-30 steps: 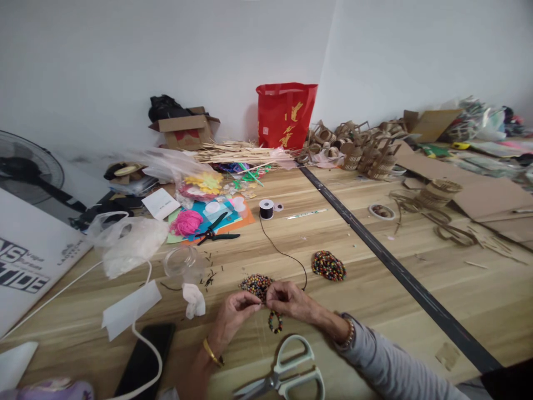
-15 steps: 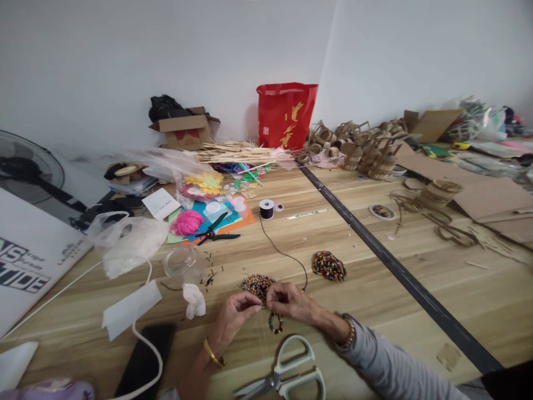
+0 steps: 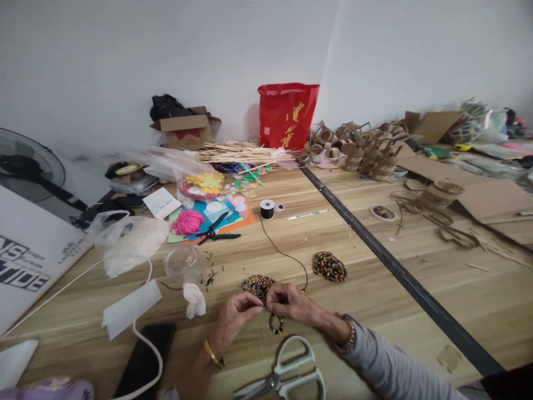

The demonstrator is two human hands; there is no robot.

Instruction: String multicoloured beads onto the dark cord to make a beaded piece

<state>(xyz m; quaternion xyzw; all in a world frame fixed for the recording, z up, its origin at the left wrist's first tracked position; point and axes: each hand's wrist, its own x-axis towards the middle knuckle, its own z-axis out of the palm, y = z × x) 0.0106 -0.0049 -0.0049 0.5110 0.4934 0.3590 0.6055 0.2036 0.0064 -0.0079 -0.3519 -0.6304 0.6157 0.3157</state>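
Note:
Thumb and forefinger of my left hand [image 3: 239,314] are pinched together, and what lies between them is too small to make out. Right beside it, fingertips almost meeting, my right hand [image 3: 291,303] is closed at the cord end of a small bracelet of multicoloured beads [image 3: 275,324], whose loop shows just under the fingers. Behind my hands lies a heap of beads [image 3: 255,285], partly covered by the right hand. A second beaded coil [image 3: 328,266] rests farther right. Pale-handled scissors [image 3: 293,366] lie open in front of me.
Black cord runs from a spool [image 3: 267,210] toward my right hand. Pliers [image 3: 214,230], pink yarn [image 3: 187,222] and a clear tub [image 3: 183,264] are at left, near a phone [image 3: 145,361]. Small woven baskets [image 3: 377,158] and a red bag [image 3: 287,116] stand at the back.
Both hands keep practically the same pinched pose, close together. The bracelet and the things on the table show no visible move beyond a tiny shift of the view.

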